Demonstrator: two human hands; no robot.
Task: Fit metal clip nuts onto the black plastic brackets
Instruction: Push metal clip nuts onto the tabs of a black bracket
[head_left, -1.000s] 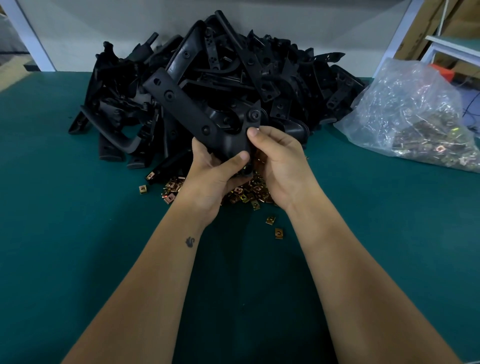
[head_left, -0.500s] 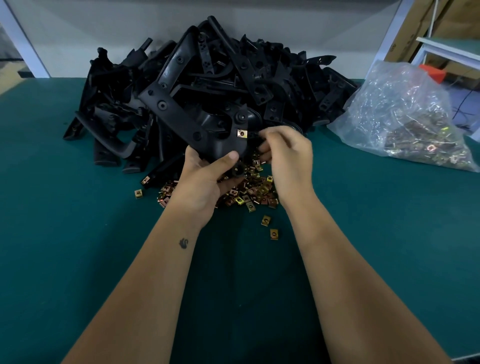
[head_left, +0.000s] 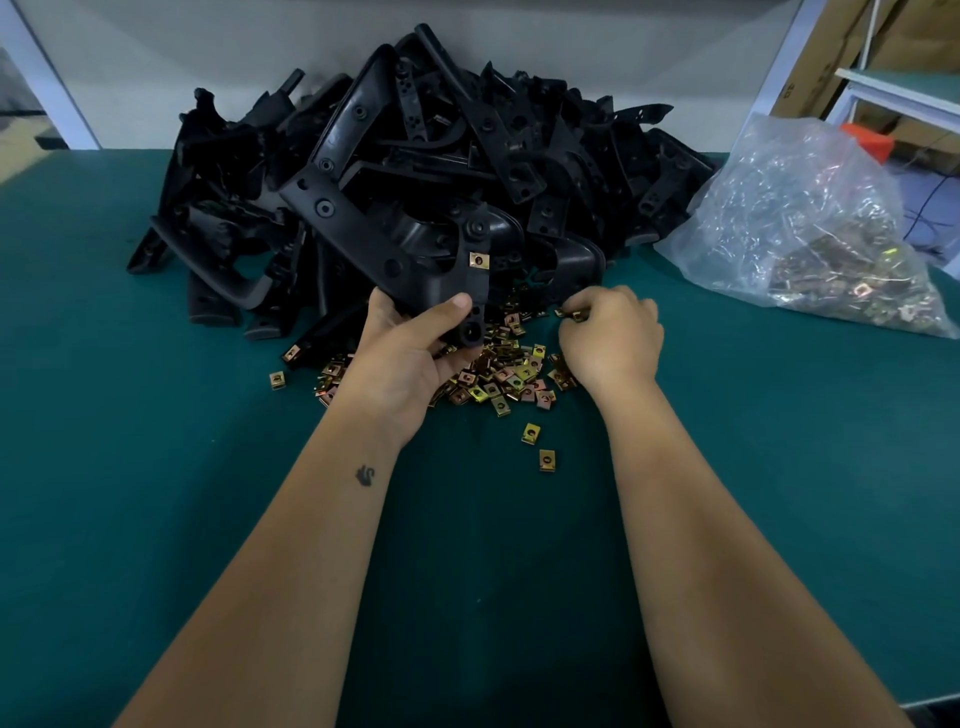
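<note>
The left hand (head_left: 410, 358) grips a matte black plastic bracket (head_left: 395, 244), long and angular with round bosses, thumb across its lower end; a small square brass-toned clip nut (head_left: 479, 260) sits on its tab. The right hand (head_left: 613, 332), fingers curled, pinches another nut (head_left: 571, 314) at the edge of the loose nuts (head_left: 504, 374) on the green worktop (head_left: 156, 467). Behind lie the bracket heap (head_left: 467, 156) and a crinkled clear bag (head_left: 810, 234); no writing is legible.

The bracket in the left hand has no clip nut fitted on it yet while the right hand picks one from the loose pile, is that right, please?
Not quite: the head view shows the bracket in the left hand already carries one clip nut on its upright tab. The rest holds: the right hand pinches another nut at the loose pile.
</note>
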